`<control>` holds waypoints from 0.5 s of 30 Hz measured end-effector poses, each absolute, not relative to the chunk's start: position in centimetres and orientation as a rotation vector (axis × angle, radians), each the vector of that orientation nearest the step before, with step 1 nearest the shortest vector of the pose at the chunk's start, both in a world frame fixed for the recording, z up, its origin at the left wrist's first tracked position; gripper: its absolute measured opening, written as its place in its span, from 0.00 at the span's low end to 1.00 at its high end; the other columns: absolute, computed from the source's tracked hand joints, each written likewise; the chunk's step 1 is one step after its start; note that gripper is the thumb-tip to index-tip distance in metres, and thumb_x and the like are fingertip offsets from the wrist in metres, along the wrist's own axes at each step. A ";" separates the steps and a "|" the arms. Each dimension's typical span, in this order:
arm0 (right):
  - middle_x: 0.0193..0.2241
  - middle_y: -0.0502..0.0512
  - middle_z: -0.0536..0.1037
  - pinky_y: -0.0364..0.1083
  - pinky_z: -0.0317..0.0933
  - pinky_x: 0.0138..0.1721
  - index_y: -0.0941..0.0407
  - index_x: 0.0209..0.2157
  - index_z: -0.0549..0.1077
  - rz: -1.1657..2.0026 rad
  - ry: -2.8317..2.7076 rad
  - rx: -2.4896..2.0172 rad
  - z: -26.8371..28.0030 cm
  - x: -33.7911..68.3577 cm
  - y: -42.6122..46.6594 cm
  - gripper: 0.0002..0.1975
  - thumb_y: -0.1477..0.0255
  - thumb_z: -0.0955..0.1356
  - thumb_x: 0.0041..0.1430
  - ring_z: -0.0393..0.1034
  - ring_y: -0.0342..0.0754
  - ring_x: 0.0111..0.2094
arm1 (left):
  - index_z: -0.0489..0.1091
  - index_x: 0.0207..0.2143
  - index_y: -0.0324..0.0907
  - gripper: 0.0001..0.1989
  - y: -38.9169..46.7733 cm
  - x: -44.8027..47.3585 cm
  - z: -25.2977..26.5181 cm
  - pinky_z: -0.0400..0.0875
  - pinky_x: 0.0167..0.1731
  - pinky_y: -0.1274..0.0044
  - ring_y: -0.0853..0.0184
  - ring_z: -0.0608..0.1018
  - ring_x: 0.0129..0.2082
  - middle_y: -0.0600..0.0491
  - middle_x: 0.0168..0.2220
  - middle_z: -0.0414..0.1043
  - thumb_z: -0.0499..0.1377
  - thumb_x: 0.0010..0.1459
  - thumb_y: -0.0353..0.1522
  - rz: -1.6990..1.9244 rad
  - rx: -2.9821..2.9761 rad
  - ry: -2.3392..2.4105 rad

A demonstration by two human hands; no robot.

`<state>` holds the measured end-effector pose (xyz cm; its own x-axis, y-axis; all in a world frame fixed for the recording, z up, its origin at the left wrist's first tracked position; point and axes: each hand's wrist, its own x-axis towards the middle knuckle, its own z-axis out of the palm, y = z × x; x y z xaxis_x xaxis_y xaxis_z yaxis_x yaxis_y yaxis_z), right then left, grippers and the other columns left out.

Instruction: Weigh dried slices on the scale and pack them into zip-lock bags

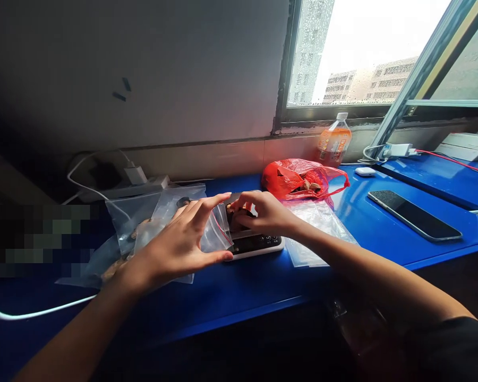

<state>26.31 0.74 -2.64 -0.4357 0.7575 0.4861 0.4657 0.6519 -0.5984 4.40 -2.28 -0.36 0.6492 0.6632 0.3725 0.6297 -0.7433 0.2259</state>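
My left hand (177,236) spreads thumb and forefinger wide at the mouth of a clear zip bag (219,233). Its other fingers are partly hidden behind the hand, so any hold on the bag is unclear. My right hand (261,212) is closed, fingertips pointing down at dark brown pieces (241,222) over a small digital scale (258,244). What exactly lies between those fingertips is partly hidden. Under and behind my left hand are more clear zip bags (129,212), some holding brown pieces.
A red plastic bag (290,178) with brown pieces sits behind my right hand. Flat clear bags (318,228) lie right of the scale. Farther right are a phone (414,215) and earbud case (365,171). A drink bottle (334,140) stands by the window; a power strip (143,188) is at left.
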 end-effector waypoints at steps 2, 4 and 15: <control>0.30 0.52 0.79 0.42 0.58 0.31 0.58 0.31 0.73 0.542 -2.015 -1.012 -2.9 26.1 1.1 0.03 0.75 0.68 0.51 0.70 0.42 0.30 | 0.44 0.65 0.54 0.46 -2.2 4.4 -0.5 0.63 0.56 0.53 0.47 0.67 0.58 0.45 0.62 0.59 0.66 0.50 0.44 0.686 2.771 1.095; 0.28 0.52 0.78 0.41 0.57 0.28 0.58 0.30 0.73 0.592 -1.928 -1.064 -2.9 26.3 1.4 0.04 0.73 0.68 0.52 0.68 0.42 0.28 | 0.44 0.65 0.54 0.47 -2.2 4.4 -0.5 0.63 0.56 0.53 0.47 0.67 0.58 0.45 0.62 0.59 0.67 0.50 0.44 0.688 2.757 1.110; 0.30 0.53 0.79 0.43 0.63 0.31 0.58 0.34 0.73 0.663 -1.992 -0.643 -0.8 25.8 -1.8 0.04 0.72 0.68 0.56 0.71 0.42 0.31 | 0.40 0.65 0.57 0.49 -2.5 4.7 -0.7 0.63 0.56 0.52 0.45 0.65 0.60 0.45 0.63 0.56 0.66 0.48 0.47 0.840 2.722 1.166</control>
<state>25.75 -1.84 -0.85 -0.4488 0.6659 0.5959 0.1760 0.7197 -0.6717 4.69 -2.48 -0.71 0.5645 0.6868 0.4578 0.6520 -0.7112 0.2630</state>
